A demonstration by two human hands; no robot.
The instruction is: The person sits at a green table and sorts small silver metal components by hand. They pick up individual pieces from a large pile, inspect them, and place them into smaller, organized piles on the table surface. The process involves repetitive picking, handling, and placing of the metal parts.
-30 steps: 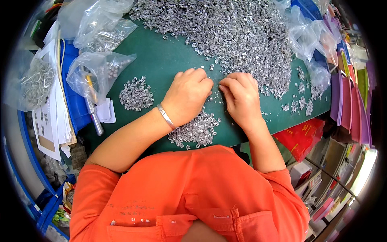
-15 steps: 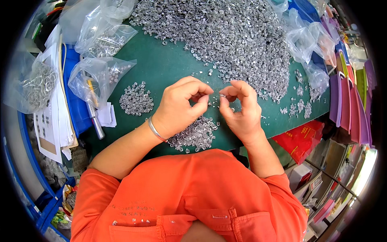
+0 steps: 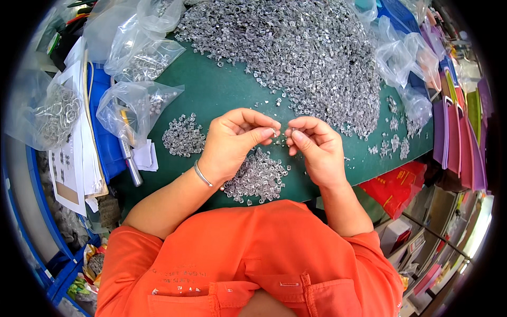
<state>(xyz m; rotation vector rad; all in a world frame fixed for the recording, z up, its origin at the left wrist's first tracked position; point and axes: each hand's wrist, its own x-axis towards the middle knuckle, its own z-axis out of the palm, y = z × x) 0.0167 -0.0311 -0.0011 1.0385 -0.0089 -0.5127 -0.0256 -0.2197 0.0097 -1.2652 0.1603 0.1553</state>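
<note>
Above the dark green table (image 3: 211,90) my two hands are close together with a narrow gap between their fingertips. My left hand (image 3: 227,140), with a silver bangle (image 3: 201,173) on its wrist, pinches a small silvery piece (image 3: 275,132) between thumb and forefinger. My right hand (image 3: 320,153) is also closed in a pinch, on something too small to make out. Below the hands lies a small pile of silvery, clear-looking squarish pieces (image 3: 259,177). Another small pile (image 3: 183,136) sits left of my left hand.
A large heap of similar pieces (image 3: 306,58) covers the far table. Plastic bags (image 3: 134,108) of parts, a pen-like tool (image 3: 130,164) and papers (image 3: 68,174) are at left. Several small clusters (image 3: 395,142), a red bag (image 3: 396,185) and coloured folders (image 3: 459,132) are at right.
The left thumb and forefinger have closed on a small piece. My right fingers, more spread before, are now drawn into a tighter pinch. The whole view has shifted slightly.
</note>
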